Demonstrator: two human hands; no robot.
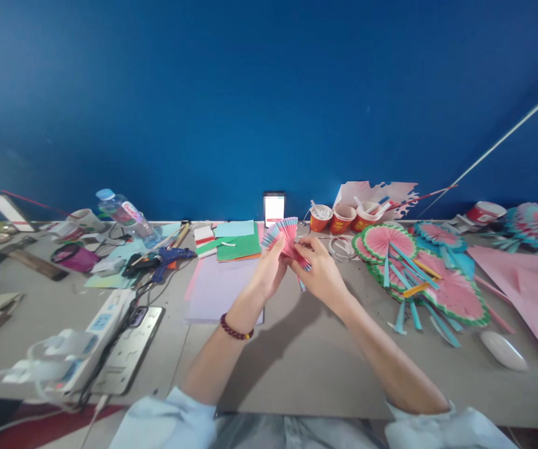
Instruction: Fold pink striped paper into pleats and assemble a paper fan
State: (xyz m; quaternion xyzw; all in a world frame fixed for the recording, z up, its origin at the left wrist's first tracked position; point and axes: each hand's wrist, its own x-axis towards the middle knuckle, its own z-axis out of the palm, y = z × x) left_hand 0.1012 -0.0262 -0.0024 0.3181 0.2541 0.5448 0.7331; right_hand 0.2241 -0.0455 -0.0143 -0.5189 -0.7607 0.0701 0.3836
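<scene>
A pleated paper fan (288, 232), pink with blue edges, is held up in front of me over the table. My left hand (269, 269) grips its left part, the thumb pressed against the folds; a dark bead bracelet circles that wrist. On the right side of the fan, my right hand (319, 269) pinches the folds near their lower end. Both hands nearly touch at the base of the fan. Just behind the fan stands an upright phone (274, 209) with a lit screen. Purple paper (222, 290) lies beneath and left of my left hand.
Finished pink and green fans (456, 290) lie at the right beside a white mouse (503, 350). Red cups (343, 219) stand by the blue wall. A blue glue gun (168, 260), power strip (95, 337) and bottle (128, 215) are at the left.
</scene>
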